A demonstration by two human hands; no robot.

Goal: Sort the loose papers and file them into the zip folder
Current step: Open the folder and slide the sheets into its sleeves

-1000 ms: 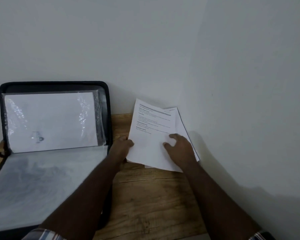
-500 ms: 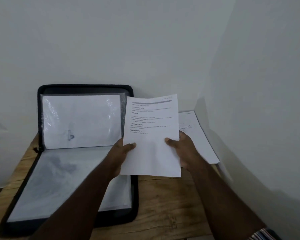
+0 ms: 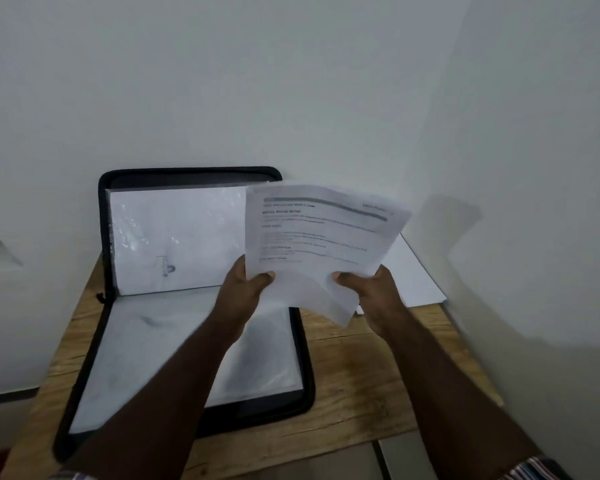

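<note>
While both hands hold it aloft: the printed sheet (image 3: 321,237) hangs above the open zip folder (image 3: 194,299), tilted, its text blurred.
Left hand (image 3: 245,289): fingers pinch the sheet's lower left edge, thumb on top.
Right hand (image 3: 374,289): fingers curl round the lower right edge, where the paper bows.
Remaining papers (image 3: 414,271): lying on the wooden surface (image 3: 354,386) against the wall, just right of the folder.
Crease risk: the bowed lower corner may fold if the grip tightens.
Snag risk: the glossy plastic sleeve (image 3: 177,233) looks limp; a skewed sheet could catch at its mouth.
Slip risk: releasing one hand may let the sheet droop.
</note>
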